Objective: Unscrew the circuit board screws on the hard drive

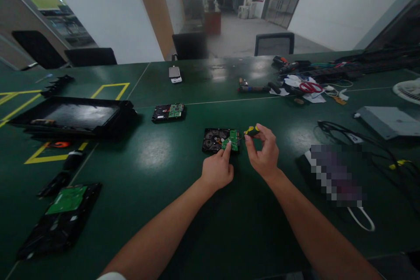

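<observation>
A black hard drive (pixel 215 139) with a green circuit board (pixel 232 139) on its right side lies on the dark green table (pixel 183 210) in front of me. My left hand (pixel 217 170) is curled, its forefinger and thumb pressing on the near edge of the green board. My right hand (pixel 263 151) is closed on a small yellow-and-black screwdriver (pixel 252 131), whose tip points left at the board.
A second hard drive (pixel 168 112) lies further back left. A large black tray (pixel 75 116) and another drive with a green board (pixel 64 214) are at the left. Scissors (pixel 310 87), tools and cables (pixel 361 144) crowd the right. A phone (pixel 175 73) and chairs stand at the far edge.
</observation>
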`<state>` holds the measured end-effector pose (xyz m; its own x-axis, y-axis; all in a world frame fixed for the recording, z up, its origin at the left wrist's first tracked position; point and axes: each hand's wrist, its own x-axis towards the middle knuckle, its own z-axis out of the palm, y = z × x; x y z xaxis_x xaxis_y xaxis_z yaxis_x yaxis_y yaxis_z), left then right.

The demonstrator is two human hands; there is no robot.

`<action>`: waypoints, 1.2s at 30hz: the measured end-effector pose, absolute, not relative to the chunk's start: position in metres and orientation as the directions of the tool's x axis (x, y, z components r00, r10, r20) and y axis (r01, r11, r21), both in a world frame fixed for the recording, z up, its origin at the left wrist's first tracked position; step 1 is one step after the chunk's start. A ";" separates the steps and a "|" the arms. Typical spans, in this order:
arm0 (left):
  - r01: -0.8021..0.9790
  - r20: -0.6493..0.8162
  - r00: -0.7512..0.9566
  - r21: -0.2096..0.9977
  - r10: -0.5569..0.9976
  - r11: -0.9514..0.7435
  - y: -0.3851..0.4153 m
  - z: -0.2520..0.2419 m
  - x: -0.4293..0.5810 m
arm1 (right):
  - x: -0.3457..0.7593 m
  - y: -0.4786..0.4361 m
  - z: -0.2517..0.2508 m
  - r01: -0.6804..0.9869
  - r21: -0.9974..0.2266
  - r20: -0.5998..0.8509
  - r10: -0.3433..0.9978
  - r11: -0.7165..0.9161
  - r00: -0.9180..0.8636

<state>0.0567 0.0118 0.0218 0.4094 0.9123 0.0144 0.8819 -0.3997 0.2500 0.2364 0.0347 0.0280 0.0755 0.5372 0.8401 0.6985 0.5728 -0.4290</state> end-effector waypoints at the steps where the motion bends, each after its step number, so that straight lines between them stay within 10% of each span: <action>1: 0.881 0.014 0.410 0.252 0.912 -0.400 0.012 0.022 0.057 | 0.236 0.035 0.028 0.699 -0.428 0.841 0.536 0.573 0.075; 36: 0.899 0.049 0.380 0.216 0.924 -0.381 0.016 0.022 0.058 | 0.237 0.036 0.043 0.735 -0.374 0.829 0.559 0.566 -0.008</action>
<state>0.0576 0.0158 0.0221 0.3802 0.9236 0.0485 0.8988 -0.3813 0.2162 0.2366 0.0361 0.0426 -0.0085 0.5591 0.8291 0.7347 0.5659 -0.3742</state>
